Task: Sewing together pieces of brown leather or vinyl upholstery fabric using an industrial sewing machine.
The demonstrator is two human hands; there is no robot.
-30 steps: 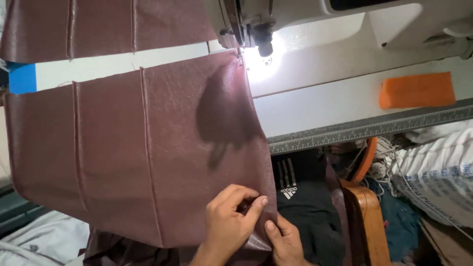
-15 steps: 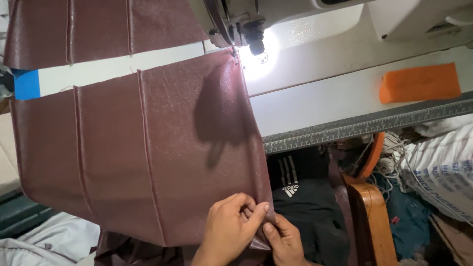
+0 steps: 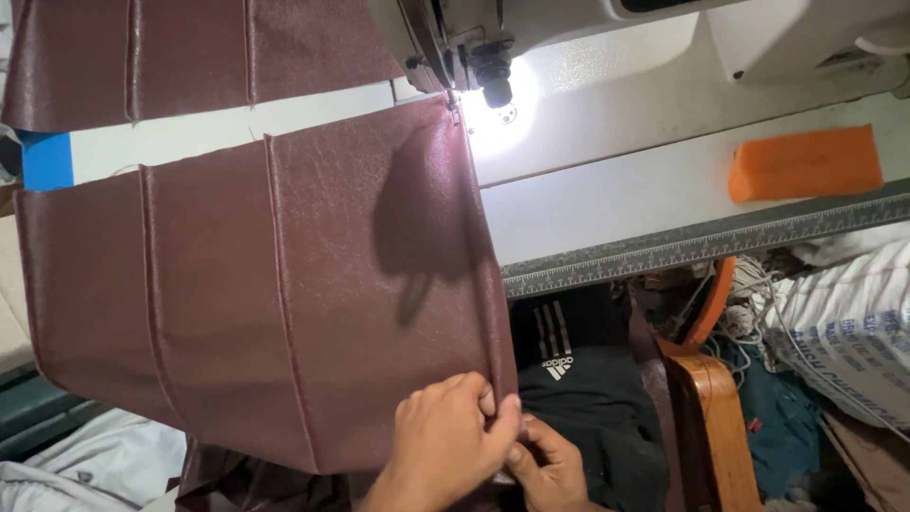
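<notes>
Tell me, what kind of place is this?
Probably a sewing workshop. A sewing machine with a bright lamp stands on a white table, and two hands pinch the edge of a brown leather-like sheet lying under its needle.

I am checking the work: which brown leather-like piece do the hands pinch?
The lower, larger brown panel; both hands pinch its bottom right corner. The upper piece lies untouched.

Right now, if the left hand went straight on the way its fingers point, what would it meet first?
The left hand points up and right along the brown leather panel; its fingertips already pinch that panel's right edge. Farther on, probably the sewing machine's needle area; depth is unclear.
</notes>
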